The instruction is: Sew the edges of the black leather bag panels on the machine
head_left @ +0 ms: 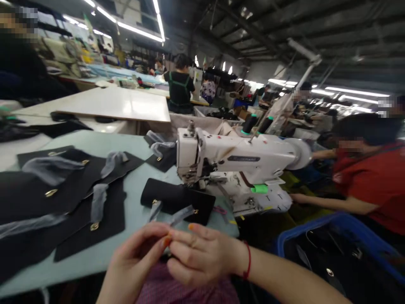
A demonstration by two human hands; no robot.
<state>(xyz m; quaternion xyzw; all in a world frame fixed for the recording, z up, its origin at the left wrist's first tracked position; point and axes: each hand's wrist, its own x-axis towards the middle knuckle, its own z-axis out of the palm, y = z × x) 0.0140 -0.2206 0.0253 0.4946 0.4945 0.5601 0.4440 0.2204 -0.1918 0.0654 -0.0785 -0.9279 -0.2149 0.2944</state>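
Observation:
My left hand [139,252] and my right hand [202,253] meet at the near edge of the work table, fingertips pinched together. Whatever they hold, if anything, is hidden behind the fingers. Just beyond them lies a folded black fabric piece [177,198] with gold metal fittings and translucent strips [182,214] that reach down toward my fingers. Part of that piece rests beside the needle end of a white sewing machine [234,154]. To the left, several flat black panels [107,219] with similar fittings and strips overlap on the pale green tabletop [136,181].
A blue crate [280,240] with black pieces inside stands at the lower right. Beyond it, a person in a red shirt [373,185] reaches toward the machine's side. Pink-handled scissors [220,210] lie near the machine. A white board [126,101] is behind, left.

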